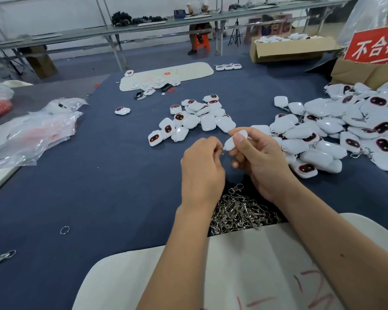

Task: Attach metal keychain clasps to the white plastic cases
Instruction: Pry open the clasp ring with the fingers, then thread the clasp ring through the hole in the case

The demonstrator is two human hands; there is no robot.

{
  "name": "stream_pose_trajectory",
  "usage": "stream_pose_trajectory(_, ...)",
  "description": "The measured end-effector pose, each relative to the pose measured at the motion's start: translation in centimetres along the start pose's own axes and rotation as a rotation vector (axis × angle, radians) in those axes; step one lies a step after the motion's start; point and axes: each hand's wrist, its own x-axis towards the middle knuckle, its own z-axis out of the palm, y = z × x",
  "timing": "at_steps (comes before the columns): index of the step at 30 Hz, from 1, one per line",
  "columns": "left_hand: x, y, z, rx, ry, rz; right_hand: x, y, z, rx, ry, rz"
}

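Head view: right hand [259, 157] holds one white case [234, 140] above the blue surface [99, 186], thumb on top and fingers curled under it, the case tilted w/ its lower end toward the left hand [202, 163]. Left hand sits just beside that end, fingers curled in a pinch; a tiny bit of metal shows at the fingertips, touching or nearly touching the case end, too small to tell if it's a clasp. Both hands hang over the surface, w/ the pile of clasps [240, 211] directly below and between the wrists, its near edge against a white mat [233, 276] w/ red scribbles under the forearms.

Middle pile of cases [195, 118] lies beyond the hands, no rings visible on them. Right pile of cases [345, 128] is bigger, spreads from just beside the right hand to the frame edge; several there show metal rings.

Containers: open cardboard box [291, 49] on the far right holds white cases up to its rim. Nearer cardboard box [365, 72] carries a red sign [376, 44]; its contents aren't visible. Clear plastic bags [38, 130] on the left, contents unclear apart from something whitish and reddish. Loose ring [64, 230] and a lone clasp [2, 257] lie on the surface at near left.
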Motion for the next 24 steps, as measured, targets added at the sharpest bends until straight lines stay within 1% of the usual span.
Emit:
stream_pose_trajectory(2,0.0,0.2,0.1,-0.041,-0.019,-0.023,0.0,0.1,0.1,-0.038,0.044,-0.046)
stream_pose_trajectory(3,-0.1,0.3,0.2,-0.061,-0.036,-0.026,0.0,0.2,0.1,-0.070,0.095,-0.075)
stream_pose_trajectory(5,-0.2,0.4,0.2,-0.036,-0.068,-0.004,0.2,0.3,-0.1,-0.129,0.253,-0.122)
stream_pose_trajectory(7,-0.1,-0.1,0.0,0.067,-0.058,-0.015,0.3,0.3,-0.6,-0.178,0.432,-0.163)
stream_pose_trajectory(8,0.1,-0.5,-0.3,0.128,-0.028,-0.058,0.4,0.3,-0.7,-0.206,0.501,-0.175)
stream_pose_trajectory(10,0.5,-1.7,-1.1,0.221,0.046,-0.182,0.3,0.3,-0.8,-0.257,0.560,-0.187)
stream_pose_trajectory(12,1.2,-3.0,-1.9,0.302,0.067,-0.317,0.1,0.4,-0.6,-0.322,0.532,-0.204)
stream_pose_trajectory(13,1.8,-3.6,-2.3,0.350,0.042,-0.369,0.0,0.4,-0.4,-0.371,0.501,-0.214)
stream_pose_trajectory(16,4.0,-5.3,-3.4,0.472,-0.144,-0.438,-0.3,0.5,0.2,-0.503,0.372,-0.230)
stream_pose_trajectory(18,4.8,-6.0,-3.9,0.492,-0.251,-0.404,-0.4,0.5,0.4,-0.588,0.284,-0.246)
stream_pose_trajectory(19,4.7,-6.2,-3.9,0.453,-0.256,-0.367,-0.4,0.5,0.5,-0.645,0.243,-0.256)
stream_pose_trajectory(22,2.9,-5.4,-3.4,0.289,-0.171,-0.211,-0.3,0.8,0.5,-0.784,0.108,-0.273)
stream_pose_trajectory(24,1.5,-4.0,-2.7,0.175,-0.185,-0.137,-0.2,0.7,0.6,-0.900,-0.023,-0.295)
